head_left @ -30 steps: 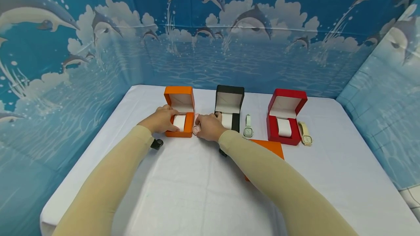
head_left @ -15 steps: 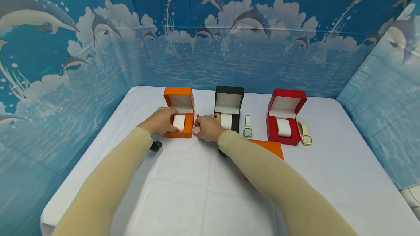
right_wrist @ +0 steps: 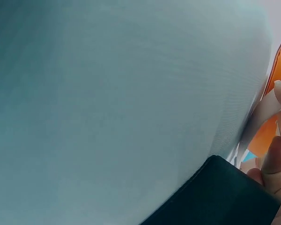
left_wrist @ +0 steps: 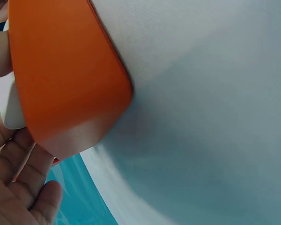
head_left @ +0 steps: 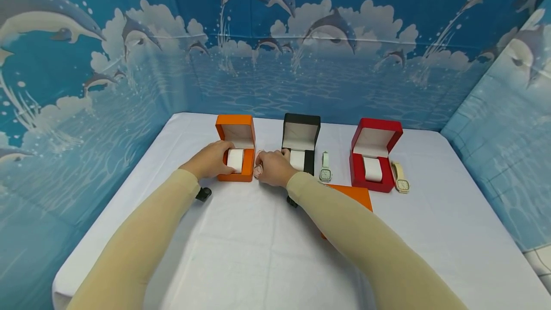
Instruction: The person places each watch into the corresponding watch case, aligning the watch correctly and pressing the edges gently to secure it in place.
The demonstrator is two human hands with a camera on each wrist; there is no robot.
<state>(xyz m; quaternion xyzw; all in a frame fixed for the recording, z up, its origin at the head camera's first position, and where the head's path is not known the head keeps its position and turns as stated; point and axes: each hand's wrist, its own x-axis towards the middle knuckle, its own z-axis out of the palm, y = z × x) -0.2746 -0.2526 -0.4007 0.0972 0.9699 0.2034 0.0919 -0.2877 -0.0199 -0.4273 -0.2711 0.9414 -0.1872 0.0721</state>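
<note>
a curtained booth of sorts: dolphin-print cloth (head_left: 258,80) hangs around a white-covered table (head_left: 241,252).

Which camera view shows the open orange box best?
The head view: the orange box appears almost whole, lid raised. The left wrist view shows mostly its outer walls; the right wrist view, only a cropped part.

Orange box (head_left: 248,162): on the table (head_left: 224,243), base flat, lid hinged up at the back, pale lining showing. White cushion (head_left: 235,160): seated in the orange box's base; left hand (head_left: 210,159) grips it, thumb at near end, fingers at far end. Pink watch (head_left: 258,171): just right of the orange box, squarish case toward the box's near end, strap running toward its far end, pinched in the right hand (head_left: 275,168).
</note>
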